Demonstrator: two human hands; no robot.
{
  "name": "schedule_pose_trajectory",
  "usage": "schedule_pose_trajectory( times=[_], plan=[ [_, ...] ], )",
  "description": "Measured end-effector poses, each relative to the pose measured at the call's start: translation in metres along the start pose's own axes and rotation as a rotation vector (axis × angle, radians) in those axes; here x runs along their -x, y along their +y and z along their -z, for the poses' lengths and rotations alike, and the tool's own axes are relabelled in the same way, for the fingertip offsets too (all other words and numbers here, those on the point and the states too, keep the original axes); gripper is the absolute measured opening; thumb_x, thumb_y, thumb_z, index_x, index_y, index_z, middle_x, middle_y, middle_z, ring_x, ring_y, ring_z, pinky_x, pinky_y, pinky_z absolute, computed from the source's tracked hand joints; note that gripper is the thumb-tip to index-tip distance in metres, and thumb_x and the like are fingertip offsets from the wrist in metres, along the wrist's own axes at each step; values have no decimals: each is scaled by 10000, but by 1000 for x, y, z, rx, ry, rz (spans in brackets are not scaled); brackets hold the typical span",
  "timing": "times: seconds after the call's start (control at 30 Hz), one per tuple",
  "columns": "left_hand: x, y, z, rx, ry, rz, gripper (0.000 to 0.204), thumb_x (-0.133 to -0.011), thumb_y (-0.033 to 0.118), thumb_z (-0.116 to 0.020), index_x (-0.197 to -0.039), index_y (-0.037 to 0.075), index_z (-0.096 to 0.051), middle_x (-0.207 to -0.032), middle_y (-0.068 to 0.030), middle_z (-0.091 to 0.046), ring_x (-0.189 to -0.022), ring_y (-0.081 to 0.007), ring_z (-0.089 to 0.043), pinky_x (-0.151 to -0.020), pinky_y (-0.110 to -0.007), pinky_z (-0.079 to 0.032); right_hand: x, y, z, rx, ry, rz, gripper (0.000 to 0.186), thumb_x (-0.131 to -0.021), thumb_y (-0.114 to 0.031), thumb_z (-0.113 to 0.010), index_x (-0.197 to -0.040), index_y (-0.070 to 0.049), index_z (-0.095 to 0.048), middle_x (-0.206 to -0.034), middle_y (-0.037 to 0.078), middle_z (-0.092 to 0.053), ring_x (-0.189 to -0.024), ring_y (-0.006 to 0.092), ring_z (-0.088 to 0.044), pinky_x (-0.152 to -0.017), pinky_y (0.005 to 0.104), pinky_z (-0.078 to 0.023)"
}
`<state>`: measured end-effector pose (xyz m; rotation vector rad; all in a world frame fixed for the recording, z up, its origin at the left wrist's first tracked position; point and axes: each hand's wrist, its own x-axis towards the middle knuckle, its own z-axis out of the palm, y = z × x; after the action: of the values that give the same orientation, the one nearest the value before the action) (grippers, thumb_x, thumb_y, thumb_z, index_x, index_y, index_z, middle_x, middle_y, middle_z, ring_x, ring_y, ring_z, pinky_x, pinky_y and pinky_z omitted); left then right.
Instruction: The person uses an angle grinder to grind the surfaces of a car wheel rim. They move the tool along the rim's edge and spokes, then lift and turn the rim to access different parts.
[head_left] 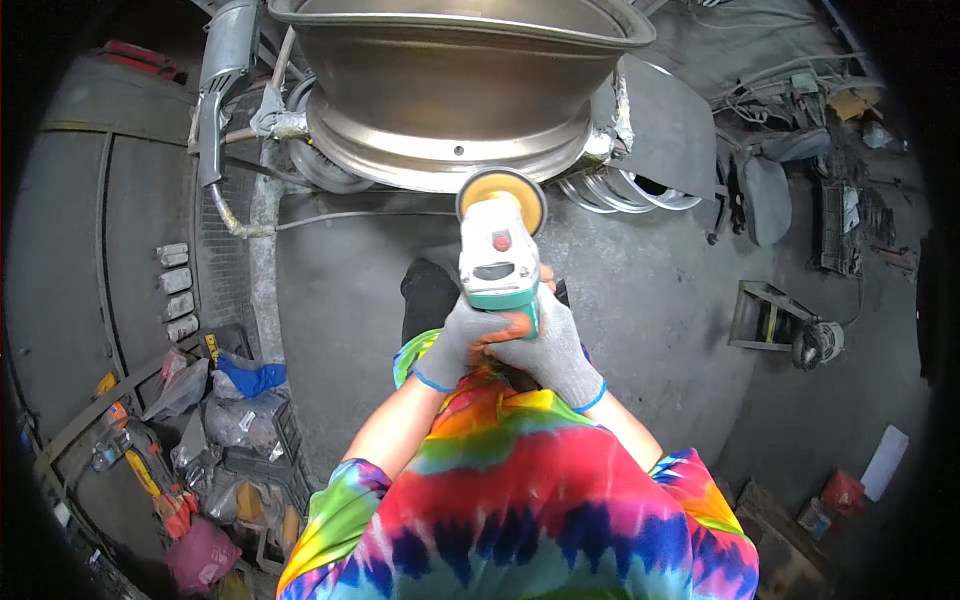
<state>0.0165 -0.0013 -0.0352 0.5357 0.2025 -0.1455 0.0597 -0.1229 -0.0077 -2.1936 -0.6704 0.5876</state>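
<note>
Left hand (466, 343) and right hand (556, 350) wrapped round angle sander (499, 250); yellow disc (532, 200) by wheel rim (455, 100), contact unclear. Rim surface bare metal; amount left unclear.

Pale light fell on a grey floor (660, 320), dimming toward the sides. Grey panels (60, 230) lined the left, with bagged clutter (245, 422) nearby; a padded grey chair (767, 202) stood at the right.

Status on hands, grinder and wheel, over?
Left hand and right hand gripping angle grinder. Yellow disc visually overlapping lower edge of wheel rim, contact unclear. No obstruction visible.
</note>
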Motion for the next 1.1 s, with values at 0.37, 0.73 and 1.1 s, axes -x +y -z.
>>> schedule_pose_trajectory(
  times=[0.37, 0.73, 1.1],
  plan=[
    [-10, -3, -23, -22, 106, 50, 817, -582, 284, -847, -1262, 14, -484, -1153, -110, -581, -1062, -210, -573, -938, -350, -459, -5, 3, 23, -20, -6, 89, 452, -605, -302, -772, -979, -99, -620, -859, 141, -634, -795, 329, -647, -642, 415, -528],
    [-14, -18, -5, 15, 107, 38, 785, -621, 282, -840, -1267, 16, -482, -1144, -123, -586, -1039, -211, -587, -921, -354, -477, -2, 17, 24, -176, -52, 64, 561, -599, -258, -813, -1056, -47, -567, -946, 144, -631, -870, 302, -642, -730, 381, -519],
    [5, -13, -47, 100, 124, 81, 749, -660, 214, -823, -1290, 34, -461, -1217, -108, -551, -1109, -200, -546, -935, -339, -463, 22, 5, 56, -412, -274, -62, 708, -648, -165, -792, -1268, -39, -474, -1194, 100, -577, -1087, 203, -558, -940, 339, -437]
  ],
)
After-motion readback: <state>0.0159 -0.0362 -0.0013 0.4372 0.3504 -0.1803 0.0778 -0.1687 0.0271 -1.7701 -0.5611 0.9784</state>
